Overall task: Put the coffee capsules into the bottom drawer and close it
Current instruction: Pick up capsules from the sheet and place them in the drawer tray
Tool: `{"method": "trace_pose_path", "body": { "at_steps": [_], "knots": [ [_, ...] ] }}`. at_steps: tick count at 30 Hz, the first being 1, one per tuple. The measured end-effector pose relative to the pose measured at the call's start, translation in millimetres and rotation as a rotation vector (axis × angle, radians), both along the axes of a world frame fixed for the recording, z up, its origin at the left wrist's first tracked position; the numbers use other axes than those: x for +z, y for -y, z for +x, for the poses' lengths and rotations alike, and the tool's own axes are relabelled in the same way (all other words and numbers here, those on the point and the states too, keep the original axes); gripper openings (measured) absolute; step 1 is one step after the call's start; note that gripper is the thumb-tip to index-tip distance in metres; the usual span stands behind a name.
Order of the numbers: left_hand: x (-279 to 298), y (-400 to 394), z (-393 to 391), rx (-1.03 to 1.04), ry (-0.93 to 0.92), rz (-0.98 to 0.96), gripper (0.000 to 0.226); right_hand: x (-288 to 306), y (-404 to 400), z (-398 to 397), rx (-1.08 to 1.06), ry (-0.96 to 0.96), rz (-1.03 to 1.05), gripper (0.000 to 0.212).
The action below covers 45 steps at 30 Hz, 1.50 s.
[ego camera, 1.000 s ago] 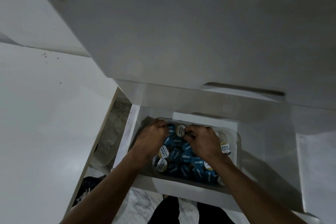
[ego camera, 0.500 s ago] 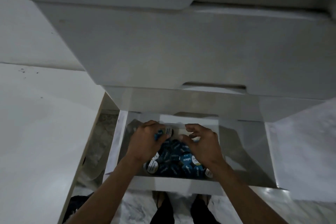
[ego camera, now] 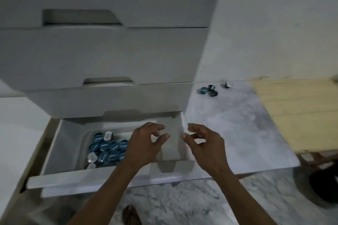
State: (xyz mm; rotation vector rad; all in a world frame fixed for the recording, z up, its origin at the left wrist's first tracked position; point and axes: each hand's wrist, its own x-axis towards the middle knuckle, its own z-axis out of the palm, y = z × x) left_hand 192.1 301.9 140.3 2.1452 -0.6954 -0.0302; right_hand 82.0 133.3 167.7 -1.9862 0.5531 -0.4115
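Note:
The bottom drawer [ego camera: 60, 175] of a white cabinet stands pulled out. Inside it, a clear tub holds a heap of blue and white coffee capsules [ego camera: 108, 148]. My left hand [ego camera: 146, 142] hovers over the right part of the drawer, fingers curled apart, holding nothing. My right hand [ego camera: 203, 140] is beside it, over the drawer's right wall, also empty with fingers loosely spread. Several more capsules [ego camera: 208, 90] lie on the marble floor to the right of the cabinet, near the wall.
Two shut drawers [ego camera: 102, 55] stack above the open one. A pale wooden board [ego camera: 296, 113] lies on the floor at the right. A dark round object [ego camera: 321, 188] sits at the lower right edge. My foot [ego camera: 130, 215] shows below.
Both hands have lifted out of the capsule tub and moved right, now empty. The view has swung right, bringing the floor capsules and the wooden board into sight.

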Motion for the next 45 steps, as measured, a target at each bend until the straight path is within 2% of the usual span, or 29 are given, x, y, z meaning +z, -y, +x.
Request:
{"method": "trace_pose_path", "body": {
  "at_steps": [7,12,17,28,32,39,45],
  "knots": [
    [16,146,-94,-0.032,-0.048,-0.117,0.025,17,142,-103,-0.126,0.011,-0.045,0.031],
    [15,210,-123,-0.05,-0.116,-0.108,0.028,16,207,-118,-0.16,0.001,-0.045,0.028],
    [13,251,-93,0.0,-0.11,-0.04,0.027,4,255,-78,-0.151,-0.007,-0.038,0.029],
    [-33,335,37,0.132,-0.172,0.061,0.028,-31,347,49,-0.097,-0.115,-0.071,0.033],
    [-56,349,78,0.268,-0.217,0.089,0.033,-55,364,90,-0.071,-0.151,-0.071,0.035],
    [-125,356,122,0.345,-0.164,0.165,0.055,-130,349,161,0.299,-0.269,-0.382,0.047],
    [-166,362,137,0.309,-0.122,0.171,0.056,-184,346,189,0.43,-0.195,-0.631,0.054]
  ]
}}
